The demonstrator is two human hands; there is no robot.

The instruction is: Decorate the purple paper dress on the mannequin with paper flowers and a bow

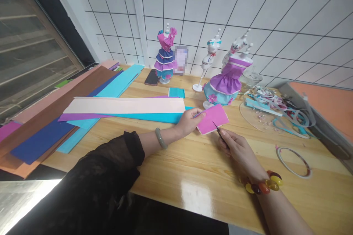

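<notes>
My left hand pinches the left edge of a pink paper piece with white borders, held just above the wooden table. In my right hand is a pair of small dark scissors, gripped with the fingers wrapped round the handles. The blades point up and left and lie over the lower part of the pink paper; whether they are cutting into it I cannot tell. Behind the paper stands a mini dress form in a purple and light blue paper dress.
Long crepe paper strips lie at the left. Behind are another dressed form, a bare form, a phone and a teal paper piece. Ribbons and trimmings, a tape roll and an orange-topped box are right.
</notes>
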